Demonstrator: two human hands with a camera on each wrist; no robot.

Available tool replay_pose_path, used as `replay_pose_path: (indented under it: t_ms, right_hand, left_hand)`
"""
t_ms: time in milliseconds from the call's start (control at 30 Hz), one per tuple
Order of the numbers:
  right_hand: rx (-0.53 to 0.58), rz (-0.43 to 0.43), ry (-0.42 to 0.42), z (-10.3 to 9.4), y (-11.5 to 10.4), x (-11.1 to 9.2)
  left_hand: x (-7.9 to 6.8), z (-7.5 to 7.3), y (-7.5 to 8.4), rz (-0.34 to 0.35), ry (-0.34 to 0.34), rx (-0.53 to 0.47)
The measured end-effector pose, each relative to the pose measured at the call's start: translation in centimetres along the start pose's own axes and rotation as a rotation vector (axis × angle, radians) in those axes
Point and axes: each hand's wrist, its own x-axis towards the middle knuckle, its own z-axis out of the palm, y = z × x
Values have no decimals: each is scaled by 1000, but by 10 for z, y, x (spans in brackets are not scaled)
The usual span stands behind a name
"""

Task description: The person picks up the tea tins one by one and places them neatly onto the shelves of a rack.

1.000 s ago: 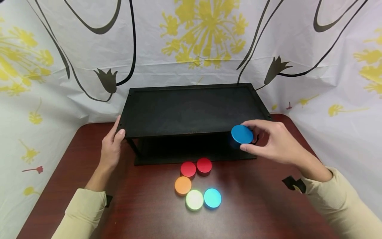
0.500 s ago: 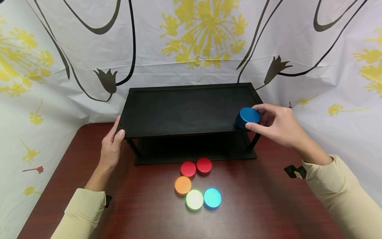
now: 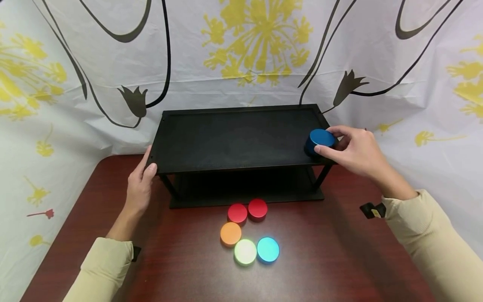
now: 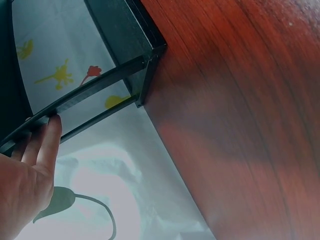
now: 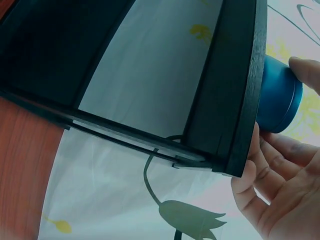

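Observation:
A black two-tier shelf [image 3: 234,138] stands at the back of the table. My left hand [image 3: 139,186] grips its front left corner, with the thumb at the top edge. In the left wrist view, the straight fingers [image 4: 47,145] lie along the side rail. My right hand [image 3: 356,151] holds a blue cylinder [image 3: 319,140] between thumb and fingers at the right end of the shelf top. In the right wrist view, the cylinder [image 5: 279,95] sits against the top board, with several fingers [image 5: 272,170] near the board's edge.
On the brown table [image 3: 181,260] in front of the shelf are two red discs [image 3: 258,209], an orange disc [image 3: 230,233], a pale green disc [image 3: 245,251] and a light blue disc [image 3: 268,250]. A flower-printed white sheet [image 3: 241,54] hangs behind.
My right hand has lifted the blue cylinder from in front of the shelf up onto the right end of its top board. My left hand has stayed at the corner.

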Motion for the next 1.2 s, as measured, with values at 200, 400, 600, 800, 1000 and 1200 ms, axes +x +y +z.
replay_pose_path:
  t_ms: [200, 400, 600, 800, 1000, 1200]
  right_hand:
    - [-29, 7, -6, 0, 4, 3]
    - [-47, 22, -9, 0, 7, 4]
    - [-32, 27, -17, 1, 9, 4]
    - [-42, 25, -24, 1, 8, 5]
    - [-27, 10, 2, 3, 5, 3]
    - [3, -106, 170, 6, 0, -2]
  left_hand:
    - [0, 0, -1, 15, 3, -3]
    - [0, 0, -3, 24, 3, -39]
    - [0, 0, -3, 24, 3, -52]
    - [0, 0, -4, 17, 3, -59]
    - [0, 0, -4, 28, 0, -62]
    - [0, 0, -5, 25, 4, -57]
